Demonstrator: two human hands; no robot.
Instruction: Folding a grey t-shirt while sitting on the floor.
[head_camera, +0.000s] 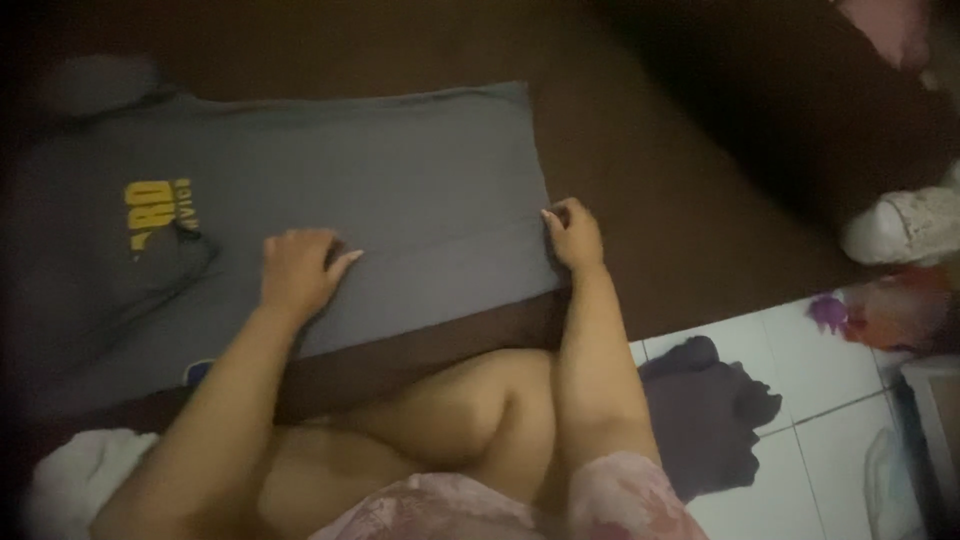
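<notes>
Grey cotton, a T-shirt (400, 190) with a yellow print near its left end, lies spread flat on a dark brown mat (650, 180). The left hand (297, 268) rests palm-down on the shirt's near part, a little right of the yellow print, fingers loosely curled and close together, pressing the cloth rather than clamped on it. The right hand (573, 235) sits at the shirt's right edge, near its lower corner; its fingers are curled onto the hem, though the blur leaves it unclear whether they actually pinch the fabric. A faint crease runs across the shirt between the two hands. Just below the shirt's near edge the person's bare knee (480, 410) shows, with pink patterned clothing beneath it. Right of the shirt, past the mat's edge, a dark garment (710, 420) lies crumpled on white floor tiles (800, 360). Below the shirt's left end sits a white cloth (75, 475).
</notes>
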